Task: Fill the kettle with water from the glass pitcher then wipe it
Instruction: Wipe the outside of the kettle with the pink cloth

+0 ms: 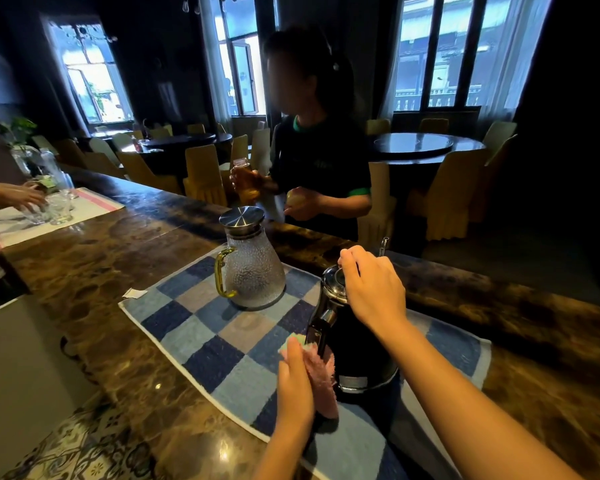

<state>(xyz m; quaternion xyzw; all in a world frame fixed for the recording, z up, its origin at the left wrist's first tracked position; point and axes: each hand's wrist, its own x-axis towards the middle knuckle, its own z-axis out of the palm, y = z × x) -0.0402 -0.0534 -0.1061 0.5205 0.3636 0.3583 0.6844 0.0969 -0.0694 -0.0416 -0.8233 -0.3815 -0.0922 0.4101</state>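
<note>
A black kettle [359, 355] with a shiny steel lid stands on a blue checked towel [219, 327]. My right hand [371, 289] rests on the kettle's top, fingers curled over the lid. My left hand [293, 379] presses a pink cloth [321, 375] against the kettle's left side, near its handle. The glass pitcher [253, 271], textured, with a yellow handle and a metal lid, stands upright on the towel to the left of the kettle; neither hand touches it.
A person [321, 168] stands across the marble counter [101, 265] holding a bottle of amber liquid. At far left another person's hand [18, 197] handles glasses on a white cloth. A small paper scrap [134, 293] lies by the towel's corner.
</note>
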